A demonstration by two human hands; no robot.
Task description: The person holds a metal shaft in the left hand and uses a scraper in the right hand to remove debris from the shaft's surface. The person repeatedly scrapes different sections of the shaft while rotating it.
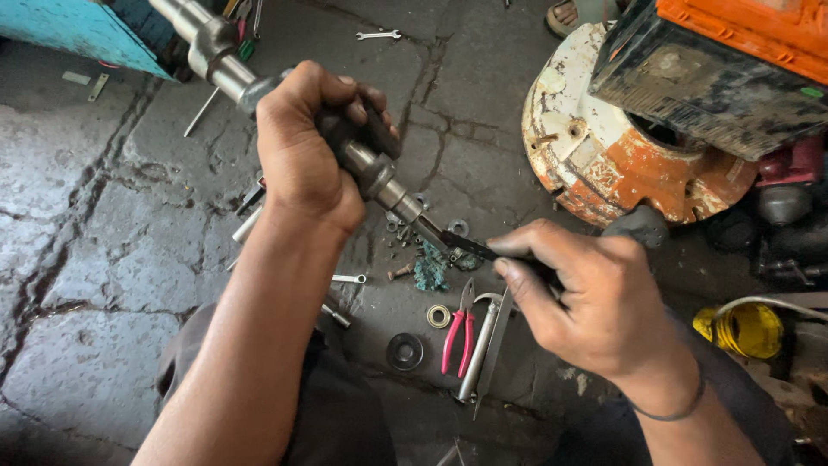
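we hold a long steel shaft in our left hand, fingers wrapped tight round its thicker middle. its long axis runs on a slant, from the upper left, where the fat end reaches toward a blue box, down to the lower right, where the thin end points at our right hand.

that right hand pinches a slim dark tool between thumb and fingers, pressed together on it. we cannot tell what kind of tool it is, a pick or a small blade. its tip lies at the thin end of the shaft, touching it or just beside it. the tool lies almost in line with the shaft, only flatter, so the two meet nearly end to end, between the hands.

the right hand is the nearer one to that meeting spot; the left grips well back up the shaft.

below, on the cracked stone floor, lie a scrap of green cloth, red-handled pliers, a steel rod just beside them, a small brass ring, a dark round washer and a few small screws. a small wrench lies well apart at the top. to the right stands a rusty white and orange round casing under an orange machine, with a yellow can near it.
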